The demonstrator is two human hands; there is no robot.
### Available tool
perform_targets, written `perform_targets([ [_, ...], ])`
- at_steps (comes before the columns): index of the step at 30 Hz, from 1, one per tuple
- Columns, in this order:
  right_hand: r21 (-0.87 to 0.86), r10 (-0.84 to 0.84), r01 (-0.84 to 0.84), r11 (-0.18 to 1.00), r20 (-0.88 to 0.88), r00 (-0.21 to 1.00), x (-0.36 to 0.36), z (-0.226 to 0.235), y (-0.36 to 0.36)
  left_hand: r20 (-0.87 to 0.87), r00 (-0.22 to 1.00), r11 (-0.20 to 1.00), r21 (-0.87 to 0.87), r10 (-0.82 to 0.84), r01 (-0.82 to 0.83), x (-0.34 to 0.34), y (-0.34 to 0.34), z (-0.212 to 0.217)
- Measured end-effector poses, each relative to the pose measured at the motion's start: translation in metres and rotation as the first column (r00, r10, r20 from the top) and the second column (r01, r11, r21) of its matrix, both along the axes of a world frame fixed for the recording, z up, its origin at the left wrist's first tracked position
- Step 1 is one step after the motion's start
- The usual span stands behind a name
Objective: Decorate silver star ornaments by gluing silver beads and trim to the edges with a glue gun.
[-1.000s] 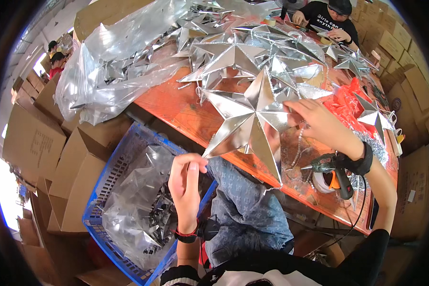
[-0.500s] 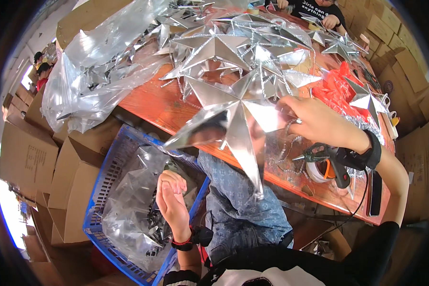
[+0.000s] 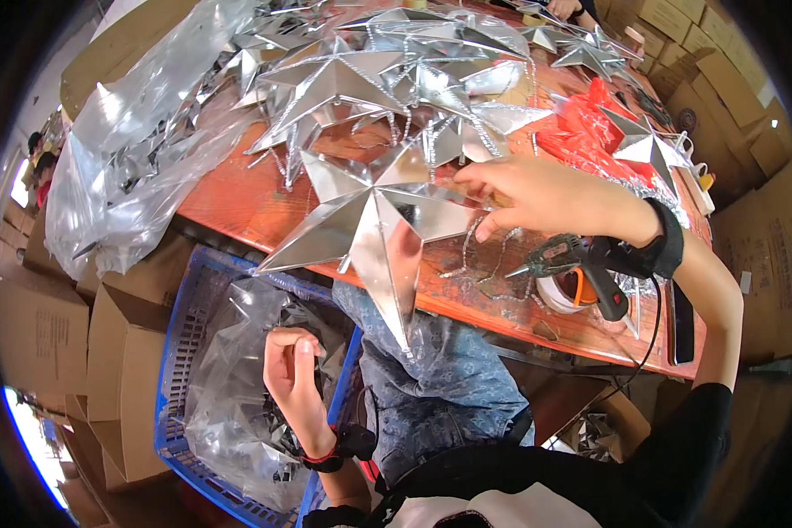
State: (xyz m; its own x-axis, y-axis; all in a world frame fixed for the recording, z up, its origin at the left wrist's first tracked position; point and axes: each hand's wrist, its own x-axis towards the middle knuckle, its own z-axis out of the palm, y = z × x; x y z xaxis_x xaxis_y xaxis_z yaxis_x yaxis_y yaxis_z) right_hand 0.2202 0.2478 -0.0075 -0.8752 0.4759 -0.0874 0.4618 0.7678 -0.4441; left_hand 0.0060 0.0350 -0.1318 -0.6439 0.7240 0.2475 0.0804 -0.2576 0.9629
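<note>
Silver star (image 3: 371,211): left of right grip (image 3: 528,195), apparently pinched for positioning; next calls for steadying. Left grip (image 3: 292,370): fingers curled together.

We have one star (image 3: 374,229) before us, a pile of stars (image 3: 334,84) behind it on the tabletop (image 3: 238,198), a glue gun (image 3: 554,255) to its right. At our left, a basket (image 3: 165,433) holds a plastic bag (image 3: 224,374); cardboard boxes (image 3: 141,378) stand farther left.

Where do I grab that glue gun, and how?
Probably wrap your grip round the handle of the glue gun, coming from the near edge of the wooden table: the handle slants toward that edge, while the pointed nozzle faces left.
</note>
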Motion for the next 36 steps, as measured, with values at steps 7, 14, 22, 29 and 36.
perform_targets([
  [7, 0.123, -0.238, 0.250, 0.960, -0.104, 0.966, 0.065, 0.041, -0.050, -0.159, 0.943, 0.957, 0.043, 0.291, -0.288, -0.001, -0.011, 0.012],
  [14, 0.180, -0.717, 0.743, 0.645, -0.193, 0.670, 0.119, -0.038, -0.106, -0.646, 0.758, 0.995, -0.097, -0.092, 0.039, -0.027, -0.038, 0.019],
  [22, 0.165, -0.606, 0.677, 0.717, -0.332, 0.723, 0.121, -0.070, -0.094, -0.156, 0.935, 0.910, -0.326, -0.320, 0.257, 0.021, -0.008, -0.008],
  [29, -0.471, -0.778, 0.623, 0.625, -0.440, 0.448, 0.133, -0.046, -0.142, -0.131, 0.762, 0.763, -0.271, -0.634, 0.587, 0.035, 0.009, -0.007],
  [36, -0.330, -0.327, 0.172, 0.928, -0.506, 0.798, 0.075, -0.073, -0.130, 0.117, 0.826, 0.823, -0.083, -0.552, 0.562, 0.057, -0.002, -0.008],
])
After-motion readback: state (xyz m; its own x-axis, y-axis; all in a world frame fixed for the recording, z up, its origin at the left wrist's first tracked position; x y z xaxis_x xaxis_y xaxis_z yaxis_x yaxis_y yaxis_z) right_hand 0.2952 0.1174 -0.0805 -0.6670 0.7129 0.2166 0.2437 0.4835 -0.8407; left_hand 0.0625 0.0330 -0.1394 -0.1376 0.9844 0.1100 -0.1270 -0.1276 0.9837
